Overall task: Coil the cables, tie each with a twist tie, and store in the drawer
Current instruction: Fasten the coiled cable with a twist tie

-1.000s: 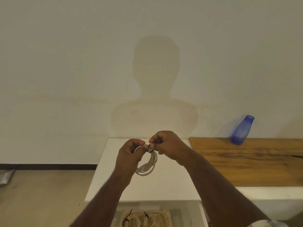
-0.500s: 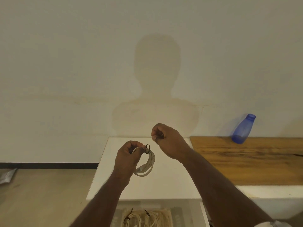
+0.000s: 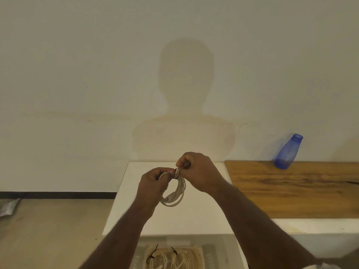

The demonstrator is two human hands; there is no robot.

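Item: a white coiled cable [image 3: 175,193], held in the air above a white cabinet top [image 3: 194,220]. The coil is seen hanging as an oval loop, its long axis running from upper right down to lower left; a connector end is visible low in the loop, pointed down and left. At the loop's top a dark twist tie [image 3: 176,174] is wrapped around the strands.

The left hand [image 3: 153,189] is curled round the upper left part of the coil, thumb and forefinger closed beside the tie. The right hand [image 3: 198,171] is curled too, its fingertips pinching the tie's ends at the top of the loop.

Container: an open drawer [image 3: 213,255] below the cabinet top's near edge, only partly in view. Inside it, two pale coiled cables lie side by side — one to the left [image 3: 158,260], one to the right [image 3: 180,259] — each bound with a dark tie whose ends stick up.

Also recorded: a blue bottle [image 3: 287,152] standing on a wooden board [image 3: 291,191] to the right, against the wall.

Change noted: half a second earlier the right hand was raised clear of the coil; it has been brought back down to the tie, and the two hands are again touching at the loop's top.
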